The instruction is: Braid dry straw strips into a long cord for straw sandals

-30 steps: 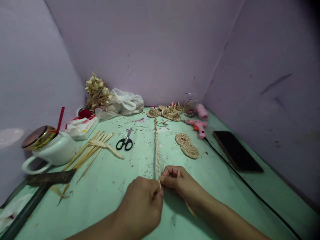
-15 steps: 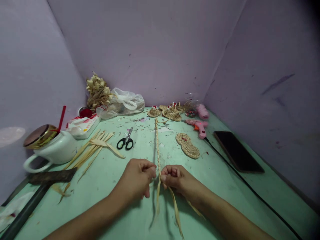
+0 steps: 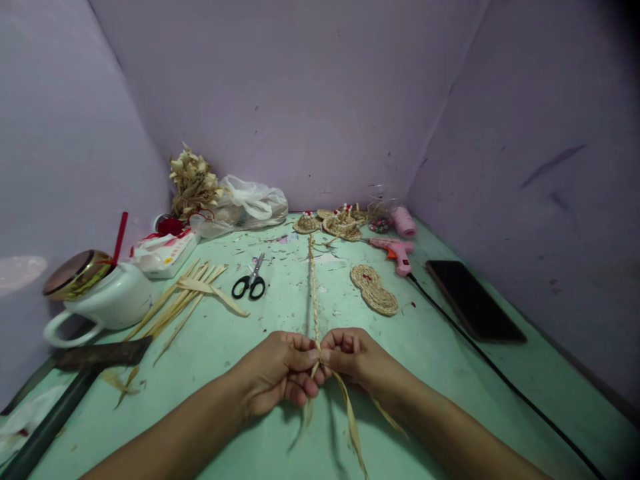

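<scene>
A thin braid of pale dried leaf strips runs from the far part of the green table straight toward me. At its near end my left hand pinches a strip between thumb and fingers. My right hand is closed on the braid's end from the other side, thumbs almost touching. Loose strips hang below both hands toward the near edge. Right of the braid lies a flat figure-eight piece of coiled braid with a small red mark. The fingertips partly cover where the strips cross.
Black-handled scissors and a bundle of loose strips lie left, near a hammer and white cup. A pink glue gun, its cord, and a phone are right. Small woven hats stand at the back.
My left hand has moved right and closed on a strip at the braid's end, coming against my right hand. The right hand stays on the braid.
</scene>
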Tool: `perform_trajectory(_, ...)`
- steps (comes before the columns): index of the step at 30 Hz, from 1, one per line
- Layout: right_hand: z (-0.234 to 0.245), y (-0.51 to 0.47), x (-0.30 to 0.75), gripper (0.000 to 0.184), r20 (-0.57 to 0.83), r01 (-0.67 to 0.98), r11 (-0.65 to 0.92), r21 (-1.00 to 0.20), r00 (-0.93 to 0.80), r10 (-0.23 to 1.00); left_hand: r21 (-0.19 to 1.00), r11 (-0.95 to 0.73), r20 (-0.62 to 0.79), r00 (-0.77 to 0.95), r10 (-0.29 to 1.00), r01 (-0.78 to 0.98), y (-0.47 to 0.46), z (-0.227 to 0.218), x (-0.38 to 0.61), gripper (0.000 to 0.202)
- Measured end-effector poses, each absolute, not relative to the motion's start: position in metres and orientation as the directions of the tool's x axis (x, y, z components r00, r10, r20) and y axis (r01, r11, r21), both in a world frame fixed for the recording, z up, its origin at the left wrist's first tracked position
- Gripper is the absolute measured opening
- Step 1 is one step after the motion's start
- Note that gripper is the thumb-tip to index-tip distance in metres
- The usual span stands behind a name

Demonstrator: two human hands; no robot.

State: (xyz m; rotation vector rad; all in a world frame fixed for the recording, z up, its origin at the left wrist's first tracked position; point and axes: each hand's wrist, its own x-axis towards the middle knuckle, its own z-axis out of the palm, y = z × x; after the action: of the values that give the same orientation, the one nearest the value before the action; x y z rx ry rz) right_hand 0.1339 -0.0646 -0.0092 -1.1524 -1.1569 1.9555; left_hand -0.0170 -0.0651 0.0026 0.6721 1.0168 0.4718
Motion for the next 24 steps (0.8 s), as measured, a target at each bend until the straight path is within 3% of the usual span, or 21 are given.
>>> perform_trajectory(8, -0.007, -0.064, 0.136, 0.029, -0.394, 0.000, -0.435, -0.900, -0.427, 0.814, 0.802, 0.592, -0.590, 0.268, 0.761, 0.085, -0.069, 0.006, -0.009, 0.018)
perform_trajectory(15, -0.019, -0.062, 0.138, 0.021, -0.330, 0.119, -0.308, -0.944, -0.380, 0.864, 0.837, 0.482, -0.543, 0.275, 0.793, 0.260, -0.064, 0.003, -0.010, 0.017)
perform_trajectory(19, -0.016, -0.063, 0.137, 0.014, -0.298, 0.178, -0.248, -0.952, -0.377, 0.877, 0.883, 0.358, -0.439, 0.263, 0.859, 0.304, -0.063, 0.000, -0.012, 0.013)
perform_trajectory(24, -0.007, -0.061, 0.145, 0.008, -0.244, 0.358, -0.098, -0.928, -0.389, 0.888, 0.887, 0.286, -0.387, 0.244, 0.889, 0.362, -0.065, -0.002, -0.011, 0.011)
